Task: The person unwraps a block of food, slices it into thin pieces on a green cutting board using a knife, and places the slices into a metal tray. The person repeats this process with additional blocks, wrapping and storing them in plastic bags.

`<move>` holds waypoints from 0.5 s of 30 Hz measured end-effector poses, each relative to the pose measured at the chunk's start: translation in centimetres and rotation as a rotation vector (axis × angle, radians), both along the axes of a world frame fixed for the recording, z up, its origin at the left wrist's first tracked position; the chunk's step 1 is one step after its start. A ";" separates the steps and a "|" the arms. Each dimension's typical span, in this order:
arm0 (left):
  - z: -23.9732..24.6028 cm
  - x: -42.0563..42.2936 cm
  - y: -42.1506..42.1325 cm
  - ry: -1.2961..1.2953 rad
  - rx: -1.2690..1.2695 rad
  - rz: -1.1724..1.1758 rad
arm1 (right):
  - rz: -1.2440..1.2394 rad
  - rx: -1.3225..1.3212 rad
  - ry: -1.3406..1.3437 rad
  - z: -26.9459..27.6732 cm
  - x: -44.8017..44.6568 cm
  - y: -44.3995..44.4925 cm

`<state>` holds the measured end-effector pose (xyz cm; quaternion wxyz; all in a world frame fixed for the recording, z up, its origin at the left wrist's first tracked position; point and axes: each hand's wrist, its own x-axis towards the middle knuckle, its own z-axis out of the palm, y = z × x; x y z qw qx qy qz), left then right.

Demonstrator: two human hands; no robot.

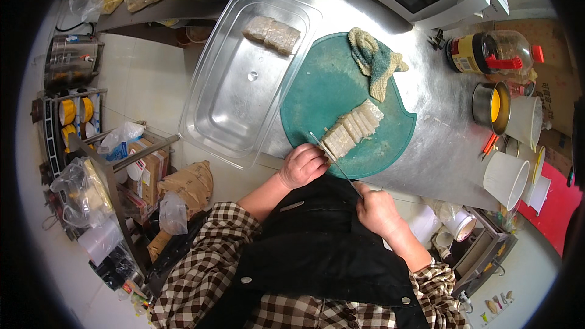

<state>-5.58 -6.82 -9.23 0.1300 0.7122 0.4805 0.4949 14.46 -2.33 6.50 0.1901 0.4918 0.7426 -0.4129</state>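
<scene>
My right hand (378, 210) grips the handle of a knife (339, 167), its thin blade angled up and left along the near end of a pale sliced food block (351, 129). Several slices stand close together in a row on the green cutting board (315, 82). My left hand (304, 165) rests with curled fingers at the board's near edge, against the block's near end; the blade and fingers hide what it holds there. Left of the board, a clear plastic tub (219, 105) contains browner sliced pieces (272, 35) at its far end.
A crumpled green and cream cloth (374, 61) lies on the board's far right. Along the counter's right side stand a large plastic bottle (491, 52), a metal pot (484, 105) and a white tub (505, 178). A white microwave-like appliance (438, 13) borders the back.
</scene>
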 end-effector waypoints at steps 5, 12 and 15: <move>-0.1 -0.2 0.0 0.005 -0.028 -0.022 | -0.015 -0.049 -0.012 -0.6 -0.8 0.5; -0.1 -0.3 0.0 0.007 -0.075 0.008 | -0.019 -0.051 -0.053 -1.9 -1.9 0.9; -0.1 -0.3 0.1 -0.002 -0.087 0.011 | -0.030 -0.077 -0.068 -2.2 -2.3 1.1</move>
